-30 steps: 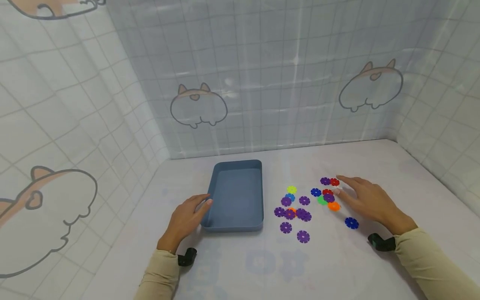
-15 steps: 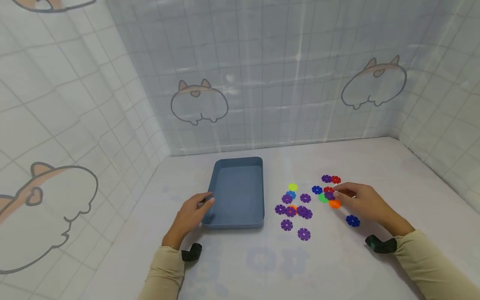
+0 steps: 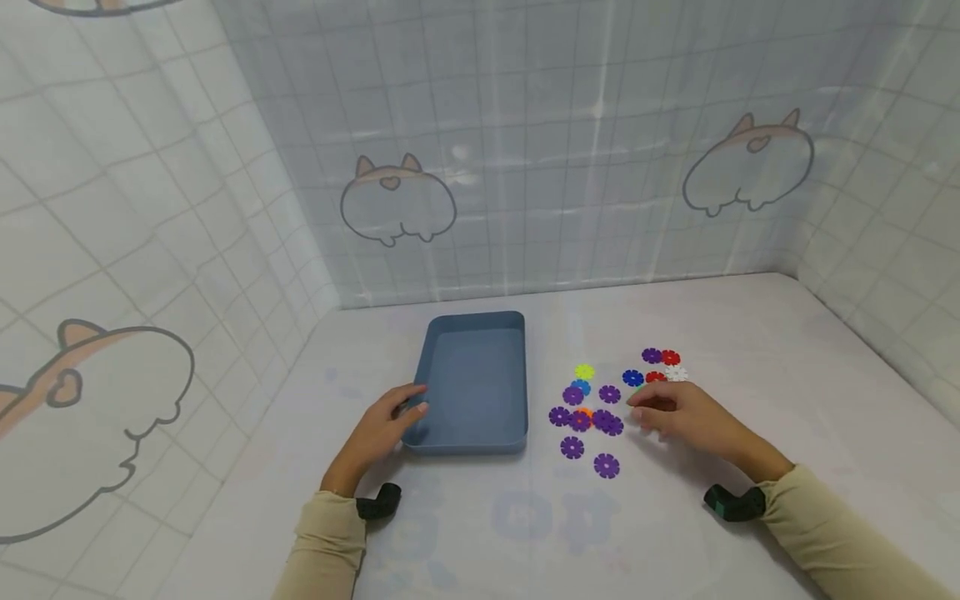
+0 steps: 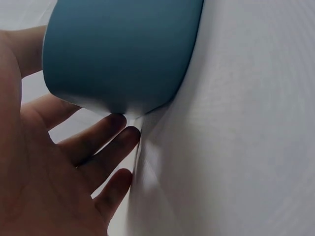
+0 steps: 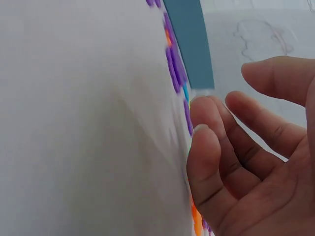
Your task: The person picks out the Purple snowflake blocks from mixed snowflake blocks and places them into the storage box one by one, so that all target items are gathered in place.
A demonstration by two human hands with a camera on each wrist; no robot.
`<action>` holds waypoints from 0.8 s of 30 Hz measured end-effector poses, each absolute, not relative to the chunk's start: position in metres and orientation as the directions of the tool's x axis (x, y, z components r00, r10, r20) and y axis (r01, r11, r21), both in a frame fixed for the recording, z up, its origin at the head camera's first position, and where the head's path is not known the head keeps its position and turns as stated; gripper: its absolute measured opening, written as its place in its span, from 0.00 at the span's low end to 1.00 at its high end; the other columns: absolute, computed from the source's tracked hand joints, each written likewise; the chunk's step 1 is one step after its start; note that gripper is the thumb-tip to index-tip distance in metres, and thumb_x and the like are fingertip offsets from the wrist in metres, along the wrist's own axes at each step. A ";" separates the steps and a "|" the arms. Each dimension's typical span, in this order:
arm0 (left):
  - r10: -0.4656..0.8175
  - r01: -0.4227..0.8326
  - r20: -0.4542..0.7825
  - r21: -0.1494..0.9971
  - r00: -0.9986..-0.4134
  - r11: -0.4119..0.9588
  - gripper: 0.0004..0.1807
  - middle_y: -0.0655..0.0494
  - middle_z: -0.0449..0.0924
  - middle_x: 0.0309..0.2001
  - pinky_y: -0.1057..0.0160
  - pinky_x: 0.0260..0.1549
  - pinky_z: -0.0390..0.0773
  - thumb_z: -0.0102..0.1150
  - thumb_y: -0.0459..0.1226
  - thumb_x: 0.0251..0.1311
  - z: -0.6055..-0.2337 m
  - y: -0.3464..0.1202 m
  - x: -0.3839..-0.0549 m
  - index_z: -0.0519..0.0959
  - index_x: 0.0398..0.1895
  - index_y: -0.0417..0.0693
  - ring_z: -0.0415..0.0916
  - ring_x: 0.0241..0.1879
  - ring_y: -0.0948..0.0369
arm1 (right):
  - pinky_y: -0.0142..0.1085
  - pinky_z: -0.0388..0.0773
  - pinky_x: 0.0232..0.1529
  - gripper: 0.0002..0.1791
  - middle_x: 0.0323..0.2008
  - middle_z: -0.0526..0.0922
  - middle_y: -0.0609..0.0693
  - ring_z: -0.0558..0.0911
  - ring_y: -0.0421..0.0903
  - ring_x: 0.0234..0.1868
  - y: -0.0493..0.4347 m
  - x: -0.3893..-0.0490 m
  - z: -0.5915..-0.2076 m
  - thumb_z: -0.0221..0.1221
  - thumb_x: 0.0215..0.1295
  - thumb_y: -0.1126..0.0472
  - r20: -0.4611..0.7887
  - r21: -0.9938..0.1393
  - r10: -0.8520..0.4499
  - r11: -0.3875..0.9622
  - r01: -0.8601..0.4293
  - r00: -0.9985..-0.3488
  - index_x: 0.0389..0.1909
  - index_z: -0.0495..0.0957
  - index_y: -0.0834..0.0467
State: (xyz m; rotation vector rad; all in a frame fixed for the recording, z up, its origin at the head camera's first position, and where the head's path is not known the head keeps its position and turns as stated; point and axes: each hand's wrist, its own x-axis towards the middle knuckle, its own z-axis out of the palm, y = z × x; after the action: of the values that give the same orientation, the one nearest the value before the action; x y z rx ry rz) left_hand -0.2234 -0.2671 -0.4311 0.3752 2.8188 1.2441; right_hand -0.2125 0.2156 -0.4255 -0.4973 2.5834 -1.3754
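My left hand (image 3: 382, 425) is at the near left corner of a blue-grey rectangular tray (image 3: 480, 448). Its thumb and index finger reach over the rim, while the other fingers lie bent outside the wall (image 4: 123, 54). My right hand (image 3: 686, 417) hangs low over the right part of a scatter of notched plastic discs. In the right wrist view its fingers are loosely bent, with the thumb apart and nothing between. A green disc (image 3: 639, 389) peeks out at its index finger. Purple discs (image 3: 606, 465) lie left of its fingertips; an orange disc (image 5: 197, 219) is below the hand.
Beyond the right hand lie a white disc (image 3: 676, 372), a red disc (image 3: 671, 357) and a dark blue disc (image 3: 633, 378). A yellow-green disc (image 3: 584, 372) lies right of the tray. A tile-patterned sheet (image 3: 570, 208) rises behind the table (image 3: 487, 550).
My right hand has moved left and toward me, its fingers bending more. The white disc now shows behind it, while the orange disc and the near dark blue one are hidden. The left hand stays at the tray.
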 end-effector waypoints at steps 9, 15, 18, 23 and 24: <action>0.271 0.216 0.050 0.749 -0.961 0.626 0.34 0.44 0.58 0.76 0.43 0.69 0.58 0.56 0.53 0.71 -0.437 -0.269 -0.225 0.65 0.75 0.49 0.53 0.74 0.45 | 0.34 0.82 0.37 0.12 0.40 0.82 0.47 0.80 0.48 0.40 0.198 -0.207 -0.431 0.66 0.67 0.55 0.003 -0.816 -0.469 0.509 -0.273 -0.883 0.48 0.85 0.55; 0.279 0.221 0.041 0.726 -0.959 0.652 0.35 0.44 0.56 0.76 0.40 0.69 0.58 0.56 0.52 0.72 -0.436 -0.269 -0.224 0.62 0.77 0.51 0.53 0.75 0.44 | 0.33 0.80 0.39 0.11 0.39 0.82 0.44 0.79 0.46 0.40 0.191 -0.204 -0.432 0.67 0.66 0.55 0.021 -0.798 -0.538 0.499 -0.338 -0.843 0.47 0.85 0.54; 0.270 0.213 0.035 0.717 -0.962 0.664 0.36 0.46 0.56 0.76 0.39 0.69 0.56 0.57 0.52 0.71 -0.437 -0.270 -0.224 0.62 0.77 0.53 0.51 0.75 0.45 | 0.32 0.79 0.39 0.11 0.38 0.81 0.43 0.78 0.45 0.40 0.190 -0.203 -0.433 0.68 0.64 0.56 0.020 -0.787 -0.562 0.501 -0.359 -0.827 0.46 0.85 0.52; 0.277 0.210 0.016 0.694 -0.961 0.689 0.37 0.46 0.55 0.77 0.35 0.68 0.55 0.58 0.52 0.70 -0.439 -0.270 -0.223 0.59 0.79 0.57 0.50 0.75 0.44 | 0.32 0.79 0.41 0.11 0.37 0.80 0.42 0.77 0.43 0.40 0.188 -0.201 -0.436 0.70 0.62 0.54 0.034 -0.756 -0.597 0.509 -0.411 -0.802 0.45 0.85 0.49; 0.280 0.209 0.010 0.690 -0.960 0.693 0.38 0.47 0.54 0.77 0.35 0.68 0.56 0.59 0.52 0.70 -0.440 -0.270 -0.223 0.58 0.79 0.58 0.50 0.75 0.44 | 0.32 0.79 0.42 0.11 0.37 0.79 0.42 0.77 0.43 0.40 0.188 -0.201 -0.437 0.70 0.62 0.54 0.032 -0.752 -0.601 0.512 -0.416 -0.798 0.45 0.85 0.49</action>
State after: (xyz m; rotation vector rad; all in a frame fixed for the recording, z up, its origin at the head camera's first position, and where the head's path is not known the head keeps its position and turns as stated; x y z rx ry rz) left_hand -0.2232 -0.2704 -0.4401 0.4057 2.8017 1.1244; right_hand -0.2010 0.1879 -0.4372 -0.8643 2.5218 -1.1595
